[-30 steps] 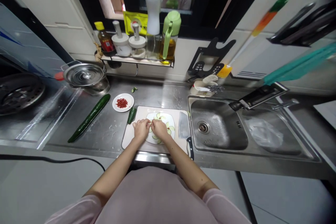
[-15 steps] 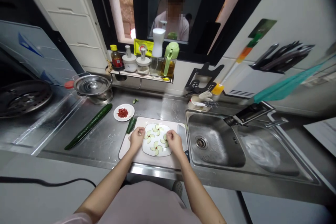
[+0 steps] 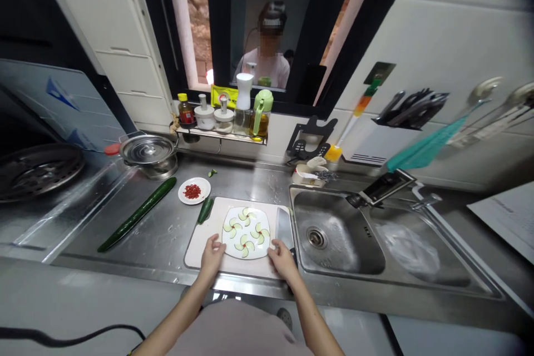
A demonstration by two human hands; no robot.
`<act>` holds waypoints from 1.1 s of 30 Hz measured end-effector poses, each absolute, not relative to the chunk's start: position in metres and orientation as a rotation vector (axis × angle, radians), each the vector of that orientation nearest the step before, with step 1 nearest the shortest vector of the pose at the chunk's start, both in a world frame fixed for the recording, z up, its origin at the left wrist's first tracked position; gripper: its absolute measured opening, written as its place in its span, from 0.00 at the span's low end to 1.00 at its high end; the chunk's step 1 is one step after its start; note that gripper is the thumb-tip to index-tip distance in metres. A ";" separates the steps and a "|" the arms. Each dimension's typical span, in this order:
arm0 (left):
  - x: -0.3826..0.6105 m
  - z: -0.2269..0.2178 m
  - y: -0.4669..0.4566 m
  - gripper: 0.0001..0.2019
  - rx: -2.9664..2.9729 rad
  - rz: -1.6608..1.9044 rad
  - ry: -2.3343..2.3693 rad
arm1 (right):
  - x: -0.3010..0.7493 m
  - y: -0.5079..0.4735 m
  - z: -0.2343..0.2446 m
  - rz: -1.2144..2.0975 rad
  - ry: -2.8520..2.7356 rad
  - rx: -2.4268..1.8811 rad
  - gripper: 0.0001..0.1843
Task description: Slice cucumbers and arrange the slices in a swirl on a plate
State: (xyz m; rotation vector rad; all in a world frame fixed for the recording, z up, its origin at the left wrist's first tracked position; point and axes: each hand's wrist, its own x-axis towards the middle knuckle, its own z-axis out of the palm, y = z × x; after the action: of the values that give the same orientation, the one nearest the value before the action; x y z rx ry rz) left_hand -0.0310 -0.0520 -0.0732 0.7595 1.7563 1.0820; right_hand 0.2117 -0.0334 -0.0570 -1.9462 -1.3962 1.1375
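A white square plate [image 3: 227,243] with cucumber slices [image 3: 246,230] laid in pinwheel shapes, each with a red bit at its centre, sits on a pale cutting board [image 3: 196,247]. My left hand [image 3: 212,252] rests on the board at the plate's near left corner, fingers loosely curled, holding nothing. My right hand [image 3: 282,258] lies at the plate's near right corner, beside the cleaver [image 3: 284,222], fingers loosely apart. A cucumber end [image 3: 204,209] lies at the board's far left corner.
A whole cucumber [image 3: 137,214] and a small dish of red chilli [image 3: 194,191] lie left of the board. A lidded pot [image 3: 147,151] stands behind. The sink [image 3: 334,233] is to the right, a condiment shelf [image 3: 221,132] at the wall. A person shows in the window.
My hands moved apart from the plate's centre to its sides, then drew back to its near corners. The camera tilted up, showing more wall and window.
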 end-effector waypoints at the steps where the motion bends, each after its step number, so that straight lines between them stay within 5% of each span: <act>1: -0.032 -0.072 -0.052 0.29 0.763 1.055 1.736 | 0.209 -0.033 -0.058 1.173 -1.382 -1.944 0.21; 14: -0.038 -0.068 -0.037 0.18 0.849 0.930 1.675 | 0.189 -0.023 -0.067 1.291 -1.045 -1.850 0.15; 23: -0.036 -0.029 -0.046 0.25 0.736 1.174 1.438 | 0.192 -0.026 -0.030 1.351 -0.970 -1.631 0.17; 33: -0.039 0.022 -0.067 0.35 0.675 1.064 1.393 | 0.189 -0.037 0.014 1.302 -0.977 -1.571 0.17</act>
State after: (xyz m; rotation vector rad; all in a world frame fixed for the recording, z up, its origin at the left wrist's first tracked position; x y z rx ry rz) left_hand -0.0385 -0.0667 0.0221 0.6749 1.3930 1.0644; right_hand 0.1887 -0.0366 0.0143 -1.5715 -0.9769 1.3017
